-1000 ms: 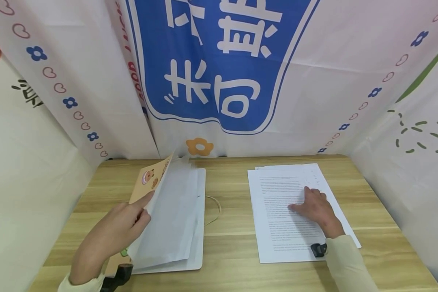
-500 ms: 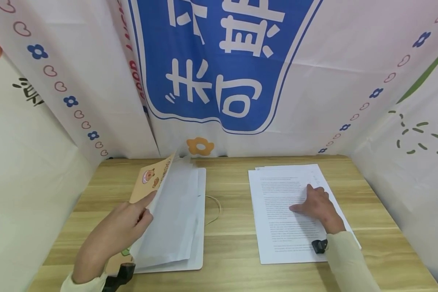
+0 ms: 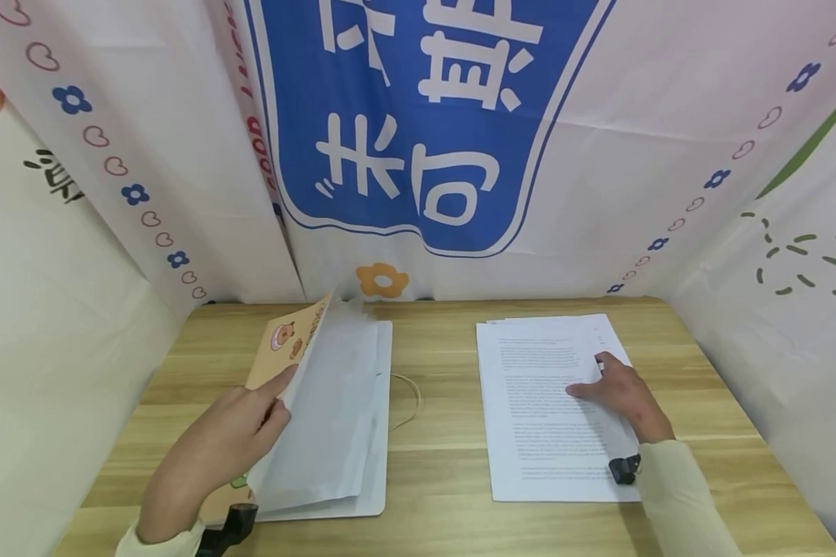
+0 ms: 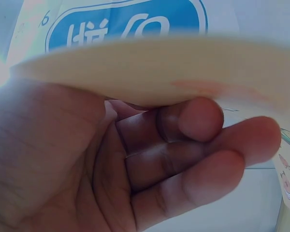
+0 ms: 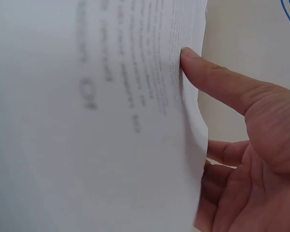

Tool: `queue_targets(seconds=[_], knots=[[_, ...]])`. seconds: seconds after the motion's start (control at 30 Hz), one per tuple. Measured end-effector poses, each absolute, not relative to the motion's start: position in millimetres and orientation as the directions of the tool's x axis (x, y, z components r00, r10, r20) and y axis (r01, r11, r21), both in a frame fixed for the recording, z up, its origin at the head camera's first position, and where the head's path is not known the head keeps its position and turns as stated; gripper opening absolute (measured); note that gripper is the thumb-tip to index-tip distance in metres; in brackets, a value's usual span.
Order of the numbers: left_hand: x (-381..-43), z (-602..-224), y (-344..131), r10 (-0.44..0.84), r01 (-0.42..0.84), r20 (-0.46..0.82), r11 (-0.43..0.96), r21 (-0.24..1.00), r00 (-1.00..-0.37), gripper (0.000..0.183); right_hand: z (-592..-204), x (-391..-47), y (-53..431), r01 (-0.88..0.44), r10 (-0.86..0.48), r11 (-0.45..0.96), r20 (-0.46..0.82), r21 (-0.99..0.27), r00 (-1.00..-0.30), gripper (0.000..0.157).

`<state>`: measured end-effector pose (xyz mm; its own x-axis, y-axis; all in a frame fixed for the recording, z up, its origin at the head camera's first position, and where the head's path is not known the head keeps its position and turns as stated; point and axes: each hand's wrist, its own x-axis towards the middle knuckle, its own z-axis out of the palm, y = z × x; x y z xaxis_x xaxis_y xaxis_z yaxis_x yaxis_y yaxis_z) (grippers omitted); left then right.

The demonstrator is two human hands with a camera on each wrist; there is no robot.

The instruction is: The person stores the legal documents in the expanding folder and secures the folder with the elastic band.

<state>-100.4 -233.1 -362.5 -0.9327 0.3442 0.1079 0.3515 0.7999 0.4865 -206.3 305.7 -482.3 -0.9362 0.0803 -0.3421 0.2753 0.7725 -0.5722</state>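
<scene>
On the left of the table lies a folder with an orange cartoon-printed cover [image 3: 286, 344], raised at a slant. Translucent white sleeves [image 3: 330, 410] show inside it, over a white back board. My left hand [image 3: 216, 441] holds the cover by its edge, index finger stretched along it; other fingers curl below in the left wrist view. To the right is a stack of printed paper [image 3: 539, 441]. My right hand [image 3: 620, 391] grips its right edge, thumb on the printed face and fingers underneath. In the right wrist view the paper [image 5: 135, 179] bends at that edge.
A thin elastic loop [image 3: 414, 398] sticks out from the folder's right side. Bare wooden table [image 3: 439, 472] separates folder and stack. A printed cloth [image 3: 599, 209] hangs behind, with white cloth at both sides.
My right hand has shifted right, from lying on the page to gripping the stack's right edge. The left hand and the folder stay nearly still.
</scene>
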Motion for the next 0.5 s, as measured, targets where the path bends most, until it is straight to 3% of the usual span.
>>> queue_targets(seconds=[0.5], knots=[[-100, -363, -232, 0.343, 0.355, 0.117, 0.802, 0.480, -0.932, 0.048, -477, -197, 292, 0.241, 0.107, 0.850, -0.295, -0.468, -0.950, 0.088]])
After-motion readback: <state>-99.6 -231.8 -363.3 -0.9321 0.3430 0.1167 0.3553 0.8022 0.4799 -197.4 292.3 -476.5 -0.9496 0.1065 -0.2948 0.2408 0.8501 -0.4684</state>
